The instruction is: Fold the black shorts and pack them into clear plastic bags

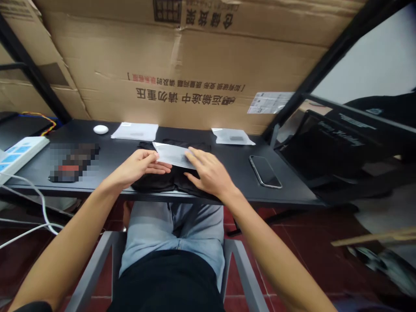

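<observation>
A thin translucent white packet (pixel 173 155) is held above a black cloth item (pixel 156 183) that lies at the front edge of the black table. My left hand (pixel 144 164) pinches the packet's left end between thumb and index finger, its other fingers stretched out beneath. On the packet's right end rests my right hand (pixel 208 171), the fingertips over its surface and the thumb lower down. A dark patch shows faintly through the packet near the right fingertips. Similar white packets lie behind, one at the back left (pixel 134 131) and one at the back right (pixel 233 136).
A phone (pixel 265 172) lies at the right, and a partly pixelated dark object (pixel 73 162) at the left. Beyond that are a white power strip (pixel 24 155) with cables and a white oval object (pixel 100 129). A large cardboard sheet (pixel 195 56) stands behind the table.
</observation>
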Demonstrator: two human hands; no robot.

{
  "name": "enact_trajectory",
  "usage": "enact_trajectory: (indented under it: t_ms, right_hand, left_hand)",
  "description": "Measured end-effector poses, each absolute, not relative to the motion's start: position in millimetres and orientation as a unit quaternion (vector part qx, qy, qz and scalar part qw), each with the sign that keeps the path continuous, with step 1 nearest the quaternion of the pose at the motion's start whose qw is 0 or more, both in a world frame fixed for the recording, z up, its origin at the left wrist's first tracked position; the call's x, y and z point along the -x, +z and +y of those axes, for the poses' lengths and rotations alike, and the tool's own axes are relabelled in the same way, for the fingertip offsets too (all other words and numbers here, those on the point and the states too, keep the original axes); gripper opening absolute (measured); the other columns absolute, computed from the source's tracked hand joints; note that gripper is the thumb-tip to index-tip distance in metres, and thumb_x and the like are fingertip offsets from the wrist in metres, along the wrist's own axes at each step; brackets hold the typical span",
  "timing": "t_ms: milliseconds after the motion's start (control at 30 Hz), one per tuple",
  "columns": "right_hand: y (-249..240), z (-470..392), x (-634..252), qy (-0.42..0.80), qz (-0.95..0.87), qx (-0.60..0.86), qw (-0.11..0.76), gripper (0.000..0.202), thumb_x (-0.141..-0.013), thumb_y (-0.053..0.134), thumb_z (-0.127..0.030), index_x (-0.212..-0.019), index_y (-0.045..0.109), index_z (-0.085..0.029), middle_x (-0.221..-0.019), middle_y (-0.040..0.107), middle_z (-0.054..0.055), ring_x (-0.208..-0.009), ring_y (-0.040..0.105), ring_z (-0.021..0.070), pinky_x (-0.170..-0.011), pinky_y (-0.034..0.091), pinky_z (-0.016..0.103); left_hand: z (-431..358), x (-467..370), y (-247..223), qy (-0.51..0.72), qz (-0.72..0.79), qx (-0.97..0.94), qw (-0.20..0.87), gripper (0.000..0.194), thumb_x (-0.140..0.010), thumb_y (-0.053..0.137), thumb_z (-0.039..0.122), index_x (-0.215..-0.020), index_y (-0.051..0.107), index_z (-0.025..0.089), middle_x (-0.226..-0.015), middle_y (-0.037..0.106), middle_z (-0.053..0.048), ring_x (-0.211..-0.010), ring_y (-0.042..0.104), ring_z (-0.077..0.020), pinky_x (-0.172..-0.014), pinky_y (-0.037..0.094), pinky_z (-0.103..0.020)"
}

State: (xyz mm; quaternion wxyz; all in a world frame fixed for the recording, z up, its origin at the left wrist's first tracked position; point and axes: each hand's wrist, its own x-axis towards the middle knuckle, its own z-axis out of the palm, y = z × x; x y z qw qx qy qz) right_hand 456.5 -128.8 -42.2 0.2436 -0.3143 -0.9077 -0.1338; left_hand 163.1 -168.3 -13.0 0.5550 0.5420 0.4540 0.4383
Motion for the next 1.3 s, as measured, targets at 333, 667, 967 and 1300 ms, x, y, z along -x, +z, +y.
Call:
enact_trajectory:
  t_ms: [333, 667, 967, 1300]
  right_hand:
    - [-8, -79, -458, 0.001, -0.876, 0.355, 0.328, 0.060, -0.107, 0.059, -0.016, -0.167, 0.059, -0.025, -0.164, 0.072, 0.008, -0.146, 0.073, 0.0291, -0.125, 0.059, 0.045]
    - [0, 65, -596, -0.111, -0.791, 0.530, 0.283, 0.070, -0.099, 0.062, -0.005, -0.168, 0.059, -0.015, -0.183, 0.047, 0.021, -0.176, 0.033, 0.0367, -0.142, 0.027, 0.067]
    - [-33, 84, -623, -0.027, -0.834, 0.533, 0.140, 0.056, -0.100, 0.065, -0.015, -0.156, 0.070, -0.016, -0.171, 0.061, 0.024, -0.162, 0.057, 0.0392, -0.135, 0.044, 0.066]
    - [-19, 47, -507, 0.005, -0.895, 0.424, 0.141, 0.032, -0.109, 0.070, -0.032, -0.136, 0.083, -0.021, -0.139, 0.084, 0.015, -0.130, 0.080, 0.0315, -0.118, 0.060, 0.046]
  left_hand:
    - [-158, -163, -27, 0.361, 0.482, -0.751, 0.271, 0.058, -0.112, 0.054, 0.070, -0.120, 0.086, 0.023, -0.137, 0.085, -0.011, -0.134, 0.077, -0.0344, -0.127, 0.057, -0.054]
    - [-151, -166, -75, 0.148, 0.593, -0.791, 0.026, 0.064, -0.117, 0.045, 0.061, -0.173, 0.058, 0.034, -0.188, 0.040, -0.008, -0.176, 0.035, -0.0393, -0.142, 0.031, -0.067]
    - [-152, -163, -76, 0.164, 0.577, -0.799, 0.032, 0.066, -0.115, 0.047, 0.063, -0.171, 0.061, 0.031, -0.187, 0.043, -0.011, -0.174, 0.039, -0.0407, -0.140, 0.034, -0.065]
    - [-37, -143, -20, 0.212, 0.600, -0.771, 0.031, 0.050, -0.100, 0.071, 0.046, -0.138, 0.081, 0.015, -0.136, 0.082, -0.023, -0.127, 0.078, -0.0417, -0.116, 0.057, -0.053]
